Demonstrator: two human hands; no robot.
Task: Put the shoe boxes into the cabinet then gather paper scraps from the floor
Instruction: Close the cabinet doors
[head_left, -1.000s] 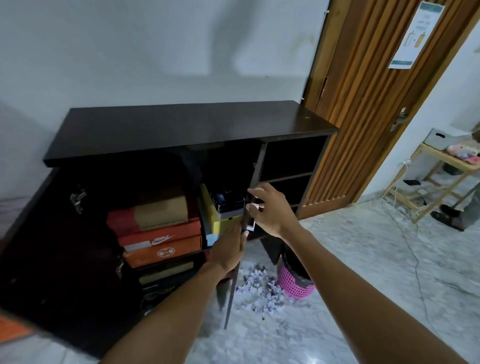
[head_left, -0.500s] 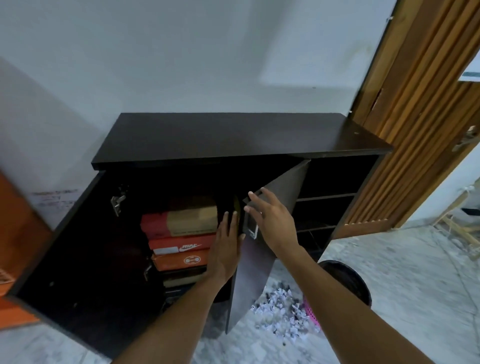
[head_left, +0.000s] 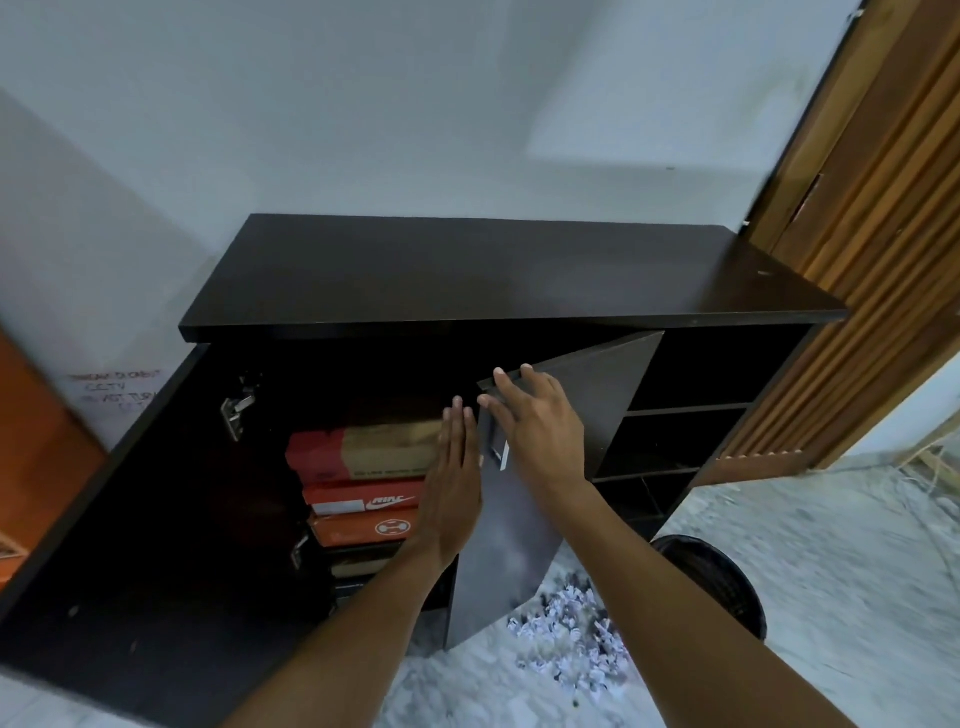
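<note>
Nearest me on the L, the cabinet's L door (head_left: 130, 545) is swung wide open toward me, dark inner face showing. Near R on the floor (head_left: 831, 545) is a heap of white paper scraps (head_left: 566, 644), w/ a black bin (head_left: 727, 582) just beside it on the R. The lower part of the half-open R door (head_left: 519, 530) hides the heap's L side.

Both forearms reach in from the bottom edge.
- **L hand (head_left: 454, 483):** open flat, fingers straight and together, pointing up. It sits at the free edge of the R door, in front of the shoe boxes (head_left: 363, 483). Can't tell if it touches door or boxes.
- **R hand (head_left: 540, 431):** open, fingers spread and nearly straight, palm laid on the R door's outer face near its top corner. Fingertips reach the top edge, and the hand covers part of the metal handle (head_left: 503, 456).

Neither hand holds anything.

The shoe boxes are stacked inside the cabinet (head_left: 493, 275), L compartment. Top to bottom: red/brown, red w/ white logo, orange w/ round logo, then darker ones too dim to read. A metal hinge (head_left: 236, 408) sits on the L inner wall. R of the door are open shelves (head_left: 691, 426), all dark.

Far back is a pale wall (head_left: 363, 104), w/ a ribbed wooden door (head_left: 883, 260) at far R.
</note>
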